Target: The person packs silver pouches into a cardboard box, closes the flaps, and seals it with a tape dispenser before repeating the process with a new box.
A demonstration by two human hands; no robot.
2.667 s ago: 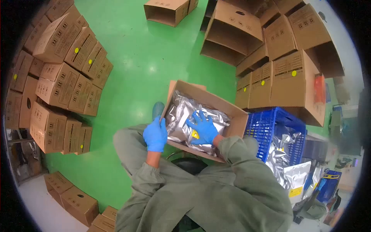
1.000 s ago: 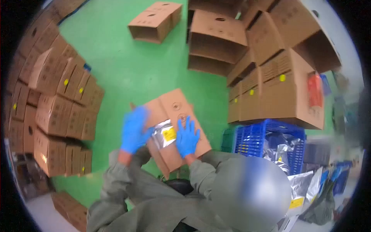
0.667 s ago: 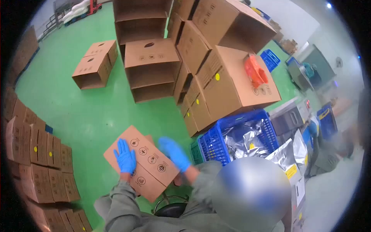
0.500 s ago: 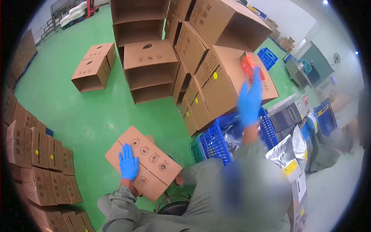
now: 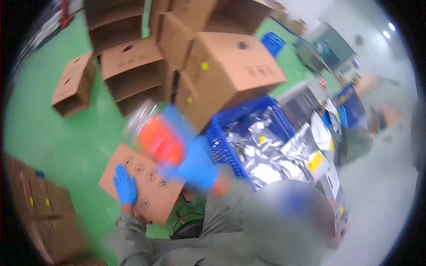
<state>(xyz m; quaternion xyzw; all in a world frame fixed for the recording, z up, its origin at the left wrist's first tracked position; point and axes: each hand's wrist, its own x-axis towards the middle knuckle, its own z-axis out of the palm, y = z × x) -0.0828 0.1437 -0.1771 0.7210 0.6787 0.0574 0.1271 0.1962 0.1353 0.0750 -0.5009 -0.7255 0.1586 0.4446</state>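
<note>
The brown cardboard carton (image 5: 153, 195) has its top flaps folded flat; no tape strip can be made out on them. The right blue-gloved hand (image 5: 197, 166) is closed around a red-orange dispenser with a clear roll (image 5: 162, 142) — motion blur hides the exact finger placement. The dispenser projects from this hand over the carton's far edge. The left blue-gloved hand (image 5: 126, 188) lies palm down on the carton, fingers extended — gripping nothing. Silver foil pouches (image 5: 266, 170) fill the blue plastic crate (image 5: 219, 142) beside the person.
</note>
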